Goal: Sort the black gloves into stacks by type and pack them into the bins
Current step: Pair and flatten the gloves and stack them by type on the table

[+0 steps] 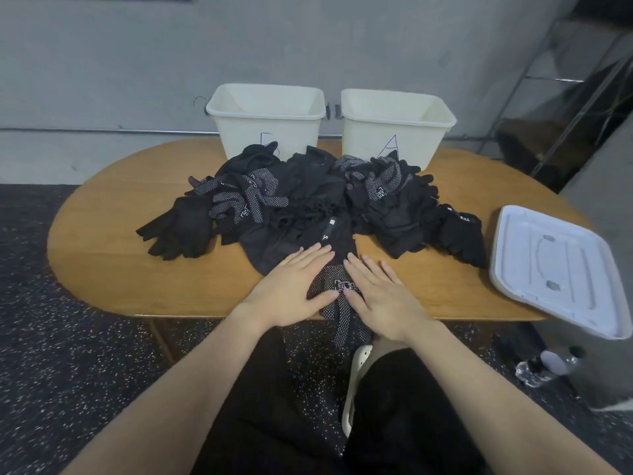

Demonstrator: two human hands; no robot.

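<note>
Pressing flat on a dotted glove [337,296] at the near edge of the table [102,241], the left hand [291,293] and right hand [380,296] lie side by side, fingers straight and released, grasping nothing. The glove's fingers hang over that near edge toward the person's lap.

The rest of the black gloves [308,200] sit in one loose heap across the middle of the table, reaching back to touch the two bins at the far edge. The left bin [267,132] bears a faint letter, the right bin [397,132] a clear A; no gloves show inside them from this view.

These gloves look light, soft and floppy, so they should drape and tangle rather than hold shape. Some are plain dark knit; others carry rows of small pale grip dots and a printed mark, which likely makes them tackier against each other. Taking one by the cuff or pinching it mid-palm seems the surest hold, lifting it clear of its neighbours before laying it flat.

A white plastic lid [555,269] with moulded ridges rests at the right edge, partly overhanging.
</note>
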